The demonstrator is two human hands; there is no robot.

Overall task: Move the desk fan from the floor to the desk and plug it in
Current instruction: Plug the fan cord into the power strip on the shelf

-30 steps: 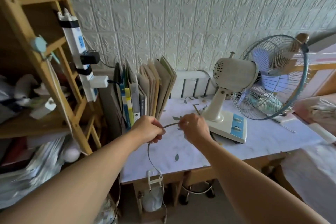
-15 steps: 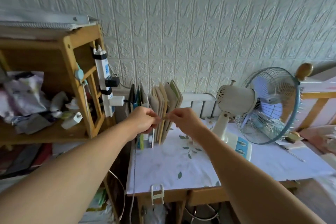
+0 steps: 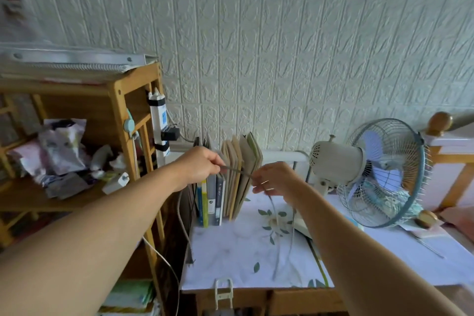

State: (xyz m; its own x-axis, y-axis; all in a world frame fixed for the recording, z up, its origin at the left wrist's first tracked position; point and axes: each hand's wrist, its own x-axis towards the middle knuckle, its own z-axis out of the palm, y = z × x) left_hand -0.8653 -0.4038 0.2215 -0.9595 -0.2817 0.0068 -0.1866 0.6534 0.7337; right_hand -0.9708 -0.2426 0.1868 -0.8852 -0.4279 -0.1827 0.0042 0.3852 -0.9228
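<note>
Head view: desk fan (image 3: 369, 174) stands upright on the desk (image 3: 256, 259) at its right side, cage facing right, base partly hidden behind the right forearm. Both hands raised in front of the row of books (image 3: 225, 187). Left hand (image 3: 200, 167) pinches the fan's power cord (image 3: 237, 171) with curled fingers; right hand (image 3: 275, 179) grips the same cord, fingers curled around it. Cord runs taut between the hands, the rest hanging blurred below the right hand toward the desk. White power strip (image 3: 160, 128) strapped upright to the wooden shelf unit (image 3: 118, 115) on the left, black adapter (image 3: 170, 133) plugged into it
</note>
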